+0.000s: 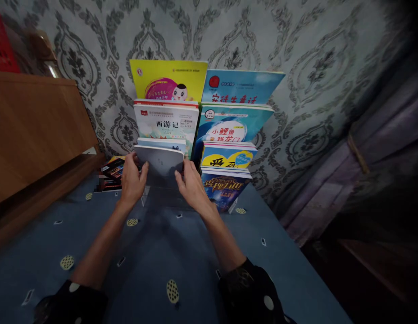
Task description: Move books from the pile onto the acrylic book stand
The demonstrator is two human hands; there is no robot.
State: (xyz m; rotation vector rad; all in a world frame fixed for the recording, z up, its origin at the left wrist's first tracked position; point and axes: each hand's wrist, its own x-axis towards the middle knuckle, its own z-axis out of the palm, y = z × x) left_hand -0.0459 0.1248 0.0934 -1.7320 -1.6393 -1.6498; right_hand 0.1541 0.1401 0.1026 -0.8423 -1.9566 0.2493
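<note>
A thin grey-covered book [160, 164] stands upright at the front left of a tiered row of books. My left hand [133, 177] grips its left edge, thumb on the near face. On its right edge, my right hand [190, 180] is closed with the thumb in front. Behind it rise a pale blue book [161, 143], a white book with large Chinese characters [166, 121] and a yellow book [168, 78]. Just right of my right hand stands a dark blue book with gold lettering [225, 186]. A clear stand [161, 198] shows partly below the grey book.
The right column also has a yellow-and-blue book [227, 155], a teal book [234, 121] and a tall blue book [243, 85]. Small dark books or boxes [111, 173] lie left of my left hand. A wooden cabinet [36, 135] borders the left; patterned wallpaper [313, 58] backs the blue tablecloth [144, 265].
</note>
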